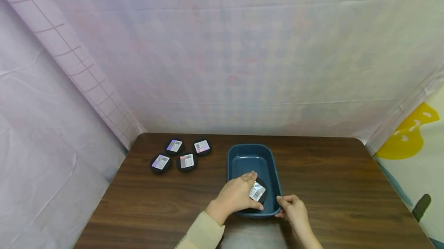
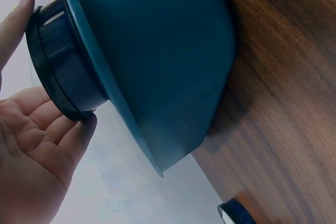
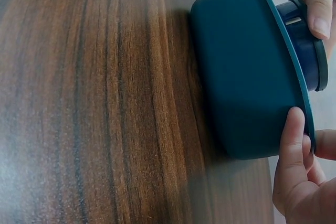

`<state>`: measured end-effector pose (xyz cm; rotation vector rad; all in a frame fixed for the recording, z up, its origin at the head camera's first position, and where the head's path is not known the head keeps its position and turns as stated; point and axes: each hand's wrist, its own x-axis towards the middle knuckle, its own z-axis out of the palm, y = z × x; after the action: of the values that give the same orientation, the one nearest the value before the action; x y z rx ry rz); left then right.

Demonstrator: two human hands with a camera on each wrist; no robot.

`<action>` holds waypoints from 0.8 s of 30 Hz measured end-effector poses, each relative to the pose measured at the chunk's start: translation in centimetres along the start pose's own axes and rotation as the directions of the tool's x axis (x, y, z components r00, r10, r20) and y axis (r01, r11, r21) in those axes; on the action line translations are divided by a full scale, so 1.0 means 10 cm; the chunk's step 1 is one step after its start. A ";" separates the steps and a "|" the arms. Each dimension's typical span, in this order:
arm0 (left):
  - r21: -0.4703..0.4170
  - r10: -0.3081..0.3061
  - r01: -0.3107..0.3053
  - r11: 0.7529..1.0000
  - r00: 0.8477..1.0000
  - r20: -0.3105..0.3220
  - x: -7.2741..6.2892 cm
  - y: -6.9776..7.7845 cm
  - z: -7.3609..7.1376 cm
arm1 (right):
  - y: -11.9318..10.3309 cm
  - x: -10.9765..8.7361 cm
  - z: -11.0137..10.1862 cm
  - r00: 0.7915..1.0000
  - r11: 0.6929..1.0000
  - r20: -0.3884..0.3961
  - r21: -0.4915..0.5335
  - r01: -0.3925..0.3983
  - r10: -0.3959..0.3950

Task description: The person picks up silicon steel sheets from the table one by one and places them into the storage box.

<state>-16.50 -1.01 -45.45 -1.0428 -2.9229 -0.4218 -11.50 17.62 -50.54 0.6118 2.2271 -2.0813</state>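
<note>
The left grip (image 1: 237, 193) is curled round the lid of a round black container (image 1: 257, 192), thumb on its near side and fingers on its far side. The container is at the mouth of a blue tray (image 1: 250, 164), its underside hidden behind the rim in both wrist views, so whether it touches the floor of the tray cannot be told. The right grip (image 1: 295, 210) pinches the tray's rim by its near right corner, to the right of the left grip and slightly nearer the person.

Four more round containers (image 1: 187, 162) stand on the brown bench (image 1: 329, 187), to the left of the left grip and farther from the person. They sit close together, two in front and two behind, each with a pale label on top. The tray's left wall stands between them and the held container. In the head view the left grip covers part of that wall and the left edge of the held container.

A beige sleeve (image 1: 204, 233) lies just behind the left grip. Well beyond both grips, a pale cloth (image 1: 243, 60) rises behind the bench; far to their right, the side cloth bears a yellow shape (image 1: 404, 139).
</note>
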 end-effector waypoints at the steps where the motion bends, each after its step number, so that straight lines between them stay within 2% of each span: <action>1: 0.002 0.000 0.000 1.000 1.000 -0.002 0.00 0.00 0.00 | 0.00 0.00 0.00 1.000 1.000 0.001 -0.001 0.002 -0.002; 7: -0.003 0.003 -0.003 1.000 1.000 -0.014 -0.01 -0.01 0.00 | -0.01 -0.03 0.01 1.000 1.000 -0.008 -0.003 -0.001 0.001; 16: -0.049 -0.029 0.028 0.998 1.000 -0.012 -0.04 -0.05 0.01 | -0.03 -0.04 0.01 1.000 1.000 -0.014 -0.001 0.001 -0.001; 24: -0.070 -0.050 0.046 0.996 0.996 -0.069 -0.11 -0.14 -0.05 | -0.02 -0.04 0.01 1.000 1.000 -0.018 0.001 0.009 -0.009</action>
<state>-16.60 -2.85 -45.42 -0.9458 -2.8953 -0.5522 -11.19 17.44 -50.20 0.6241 2.2421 -2.0898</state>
